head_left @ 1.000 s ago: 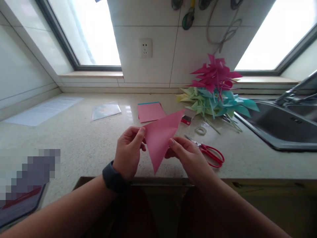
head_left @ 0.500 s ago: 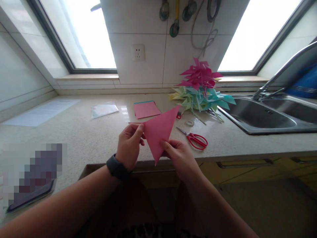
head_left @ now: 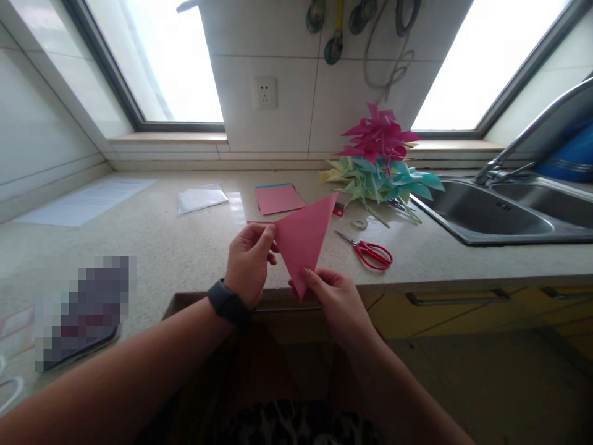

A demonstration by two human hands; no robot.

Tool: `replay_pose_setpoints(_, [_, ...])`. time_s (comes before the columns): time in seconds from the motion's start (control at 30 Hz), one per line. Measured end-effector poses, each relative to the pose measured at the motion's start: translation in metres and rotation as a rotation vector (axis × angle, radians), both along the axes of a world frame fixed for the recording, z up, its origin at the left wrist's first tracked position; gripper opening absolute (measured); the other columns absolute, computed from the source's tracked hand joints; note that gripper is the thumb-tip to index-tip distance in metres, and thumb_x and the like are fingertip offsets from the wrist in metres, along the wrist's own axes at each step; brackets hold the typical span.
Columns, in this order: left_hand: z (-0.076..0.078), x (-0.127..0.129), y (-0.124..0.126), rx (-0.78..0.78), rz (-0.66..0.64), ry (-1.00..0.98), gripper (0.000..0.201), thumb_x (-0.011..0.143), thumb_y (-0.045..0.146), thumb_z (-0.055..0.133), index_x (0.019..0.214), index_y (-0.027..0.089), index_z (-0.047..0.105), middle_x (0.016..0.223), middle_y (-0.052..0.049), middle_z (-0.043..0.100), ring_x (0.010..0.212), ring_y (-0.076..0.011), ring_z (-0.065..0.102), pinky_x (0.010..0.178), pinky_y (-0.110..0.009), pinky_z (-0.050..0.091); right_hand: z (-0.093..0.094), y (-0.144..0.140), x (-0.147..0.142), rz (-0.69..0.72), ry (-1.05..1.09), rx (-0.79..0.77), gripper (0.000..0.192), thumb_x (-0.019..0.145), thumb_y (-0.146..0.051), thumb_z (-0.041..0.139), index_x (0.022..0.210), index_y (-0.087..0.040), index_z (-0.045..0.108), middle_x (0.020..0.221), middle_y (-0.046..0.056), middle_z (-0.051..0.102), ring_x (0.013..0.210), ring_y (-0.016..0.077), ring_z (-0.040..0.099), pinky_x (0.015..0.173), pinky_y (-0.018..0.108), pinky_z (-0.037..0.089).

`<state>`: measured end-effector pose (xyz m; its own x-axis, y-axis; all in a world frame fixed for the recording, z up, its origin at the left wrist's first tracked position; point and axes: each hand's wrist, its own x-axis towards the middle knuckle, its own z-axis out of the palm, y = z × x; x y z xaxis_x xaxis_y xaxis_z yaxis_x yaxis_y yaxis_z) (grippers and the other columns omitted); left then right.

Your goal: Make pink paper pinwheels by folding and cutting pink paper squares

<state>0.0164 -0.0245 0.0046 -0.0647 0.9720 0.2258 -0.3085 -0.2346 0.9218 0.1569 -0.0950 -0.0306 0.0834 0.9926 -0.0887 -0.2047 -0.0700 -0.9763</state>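
Now pink paper triangle [head_left: 303, 238] between fingers [head_left: 269, 235]

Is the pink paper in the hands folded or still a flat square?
Folded. The pink paper is a triangle, pinched at its corners by the left hand and right hand.

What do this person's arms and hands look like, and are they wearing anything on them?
Both forearms are bare, with no sleeves in view. The left hand has a dark band like a watch or fitness tracker round its wrist. The right hand wears nothing: no gloves, and no rings that can be seen.
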Motion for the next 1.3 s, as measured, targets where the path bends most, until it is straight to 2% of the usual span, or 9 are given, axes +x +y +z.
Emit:
replay_pose_setpoints(0.2, [0.0,-0.002,0.004,-0.007,0.007,-0.018,0.022,0.084,0.036,0.074,0.074,0.019,0.063,0.068,0.002,0.059,0.056,-0.009,0.052,0.043,-0.018,0.04,0.0,-0.009,-0.008,0.052,0.045,-0.031,0.036,0.079,-0.053,0.078,0.078,-0.018,0.078,0.077,0.007,0.077,0.073,0.0198,0.069,0.076,0.033,0.054])
replay_pose_setpoints(0.43, [-0.001,-0.003,0.006,-0.019,0.013,-0.024,0.022,0.082,0.036,0.074,0.072,0.019,0.062,0.068,0.002,0.06,0.056,-0.0092,0.054,0.045,-0.018,0.04,0.0,-0.009,-0.011,-0.006,0.069,-0.056,0.034,0.077,-0.052,0.08,0.07,-0.019,0.076,0.072,0.006,0.076,0.069,0.0185,0.069,0.073,0.033,0.055])
replay_pose_setpoints(0.63, [0.0,-0.003,0.01,-0.027,0.026,-0.038,0.024,0.081,0.035,0.076,0.07,0.02,0.061,0.067,0.003,0.059,0.055,-0.0086,0.052,0.044,-0.018,0.039,-0.003,-0.011,-0.012,0.038,0.081,-0.07,0.032,0.076,-0.051,0.08,0.078,-0.019,0.079,0.081,0.008,0.078,0.072,0.0192,0.071,0.076,0.035,0.056])
replay_pose_setpoints(1.3, [0.0,-0.005,0.012,-0.047,0.042,-0.048,0.022,0.079,0.033,0.076,0.069,0.02,0.061,0.065,0.003,0.059,0.054,-0.0084,0.052,0.043,-0.018,0.039,-0.005,-0.012,-0.019,0.006,0.097,-0.101,0.03,0.074,-0.048,0.082,0.08,-0.019,0.079,0.079,0.007,0.078,0.07,0.0187,0.072,0.073,0.035,0.058])
